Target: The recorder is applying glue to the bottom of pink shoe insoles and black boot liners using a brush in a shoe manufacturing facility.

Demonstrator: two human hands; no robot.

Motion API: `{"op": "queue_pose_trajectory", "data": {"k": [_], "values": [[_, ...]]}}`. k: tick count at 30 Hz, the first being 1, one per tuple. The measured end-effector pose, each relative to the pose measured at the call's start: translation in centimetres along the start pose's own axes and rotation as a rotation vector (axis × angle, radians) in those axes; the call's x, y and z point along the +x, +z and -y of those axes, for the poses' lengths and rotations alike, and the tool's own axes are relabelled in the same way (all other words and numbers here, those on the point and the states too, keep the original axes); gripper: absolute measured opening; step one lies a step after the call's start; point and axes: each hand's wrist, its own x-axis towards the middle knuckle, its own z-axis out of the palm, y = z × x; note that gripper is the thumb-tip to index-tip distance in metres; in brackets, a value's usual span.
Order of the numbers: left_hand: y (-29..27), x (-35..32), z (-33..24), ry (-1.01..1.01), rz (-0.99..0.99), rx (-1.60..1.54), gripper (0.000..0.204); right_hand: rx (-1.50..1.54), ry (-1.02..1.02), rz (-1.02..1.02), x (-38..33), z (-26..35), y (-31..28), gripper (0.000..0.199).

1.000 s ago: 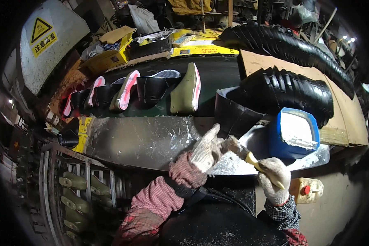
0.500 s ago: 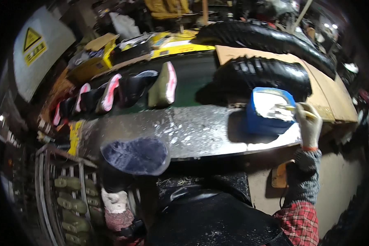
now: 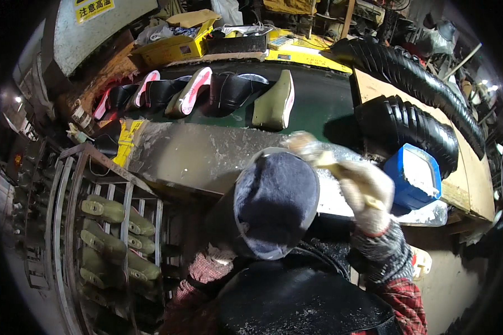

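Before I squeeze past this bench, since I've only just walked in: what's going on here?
The wearer's gloved right hand grips a brush, its blurred head near the rim of a fleece-lined shoe piece; whether they touch is unclear. The left hand is mostly hidden below that piece and seems to support it. On the bench, a blue tub with white contents stands to the right, and a row of shoe pieces stands behind.

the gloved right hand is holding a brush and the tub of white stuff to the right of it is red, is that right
Not quite: the tub of white stuff is blue, not red, as the head view shows. The gloved right hand does hold a brush, with the tub to its right.
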Motion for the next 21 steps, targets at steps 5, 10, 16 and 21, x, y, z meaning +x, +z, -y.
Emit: {"op": "queue_pose_trajectory", "data": {"k": [5,10,16,21], "values": [[-1.3,0.7,-0.9,-0.038,0.024,-0.038,0.039,0.429,0.473,0.057,1.9,-2.8,4.6,0.023],[-2.8,0.4,-1.6,-0.059,0.013,-0.047,0.038,0.443,0.659,0.152,-7.3,-4.2,2.9,0.019],[-1.4,-0.1,-1.6,-0.035,-0.007,0.009,0.037,0.095,0.387,-0.040,2.3,-1.5,3.9,0.016],[2.6,-0.4,-1.4,0.038,0.021,0.253,0.037,0.052,-0.313,0.284,4.2,5.5,8.4,0.025]]}}
